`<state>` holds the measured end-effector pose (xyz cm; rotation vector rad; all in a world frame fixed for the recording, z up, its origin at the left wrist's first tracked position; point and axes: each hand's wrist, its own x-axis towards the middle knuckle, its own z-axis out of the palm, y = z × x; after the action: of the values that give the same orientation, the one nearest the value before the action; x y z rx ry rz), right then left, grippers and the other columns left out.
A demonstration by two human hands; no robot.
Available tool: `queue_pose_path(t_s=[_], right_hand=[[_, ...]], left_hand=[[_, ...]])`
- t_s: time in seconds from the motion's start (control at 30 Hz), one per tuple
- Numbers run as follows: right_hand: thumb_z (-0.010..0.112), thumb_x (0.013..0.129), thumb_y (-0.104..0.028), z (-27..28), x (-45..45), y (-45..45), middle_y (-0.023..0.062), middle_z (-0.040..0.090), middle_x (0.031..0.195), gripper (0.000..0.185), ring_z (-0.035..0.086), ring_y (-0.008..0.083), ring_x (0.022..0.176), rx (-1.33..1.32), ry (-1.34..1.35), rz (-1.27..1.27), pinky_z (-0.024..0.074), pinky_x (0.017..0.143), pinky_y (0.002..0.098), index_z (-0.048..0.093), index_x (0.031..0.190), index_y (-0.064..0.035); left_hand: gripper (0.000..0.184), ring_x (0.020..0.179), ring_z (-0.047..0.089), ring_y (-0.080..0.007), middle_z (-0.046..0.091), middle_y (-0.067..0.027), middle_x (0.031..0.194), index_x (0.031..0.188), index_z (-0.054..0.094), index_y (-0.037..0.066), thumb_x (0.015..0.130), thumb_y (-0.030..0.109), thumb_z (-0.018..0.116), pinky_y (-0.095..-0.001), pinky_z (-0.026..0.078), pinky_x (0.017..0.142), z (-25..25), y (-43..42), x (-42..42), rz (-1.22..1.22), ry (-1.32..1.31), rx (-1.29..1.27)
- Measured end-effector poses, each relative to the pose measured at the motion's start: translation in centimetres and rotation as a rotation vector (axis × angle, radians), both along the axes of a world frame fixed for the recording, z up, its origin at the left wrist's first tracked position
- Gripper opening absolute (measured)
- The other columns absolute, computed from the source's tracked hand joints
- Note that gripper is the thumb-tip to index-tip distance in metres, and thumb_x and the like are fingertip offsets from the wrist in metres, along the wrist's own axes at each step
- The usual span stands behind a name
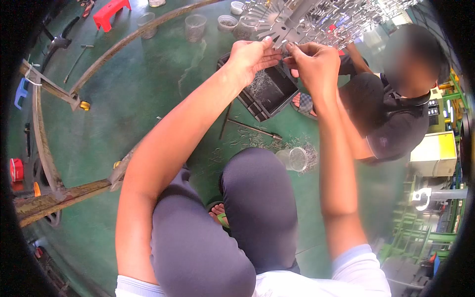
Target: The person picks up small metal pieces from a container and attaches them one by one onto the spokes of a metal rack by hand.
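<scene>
Above me at the top is a metal assembly of slotted discs with many small pins sticking out around it. My left hand reaches to the lower rim of the nearest disc, its fingers stretched out and its thumb raised by the fins. Just right of it, my right hand pinches thumb and forefinger together at the disc's edge. Whatever sits between those fingertips is too small to make out. Below both hands, a black plastic tray on the floor holds loose thin metal pieces.
A clear plastic cup lies tipped among scattered metal bits, near a T-handled tool. A co-worker crouches at the right. Curved metal frame rails stand left. Tubs and a red stool are farther back.
</scene>
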<state>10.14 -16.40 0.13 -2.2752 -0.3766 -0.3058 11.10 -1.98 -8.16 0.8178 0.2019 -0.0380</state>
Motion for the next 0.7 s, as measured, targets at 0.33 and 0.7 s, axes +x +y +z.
queue_pose_path(t_s=[0.33,0.7], right_hand=[[0.076,0.088,-0.017,-0.7,-0.2,-0.3,0.0139,0.075,0.069,0.023,0.072,0.0149,0.063,0.035,-0.011,-0.028,0.0557,0.063,0.0303,0.077,0.086,0.0062],[0.076,0.089,-0.018,-1.1,-0.6,0.1,0.0161,0.073,0.067,0.024,0.072,0.0164,0.062,0.001,-0.053,-0.056,0.0527,0.06,0.0329,0.078,0.087,0.0055]], left_hand=[[0.032,0.101,0.072,-0.032,0.071,-0.022,0.11,0.115,0.063,-0.009,0.103,0.021,0.065,-0.0423,0.062,0.091,-0.4,-0.8,-0.6,0.017,-0.015,-0.062],[0.035,0.104,0.071,-0.0339,0.07,-0.0223,0.112,0.118,0.061,-0.012,0.103,0.019,0.064,-0.045,0.06,0.096,-0.8,-0.7,-1.1,0.034,-0.04,-0.099]])
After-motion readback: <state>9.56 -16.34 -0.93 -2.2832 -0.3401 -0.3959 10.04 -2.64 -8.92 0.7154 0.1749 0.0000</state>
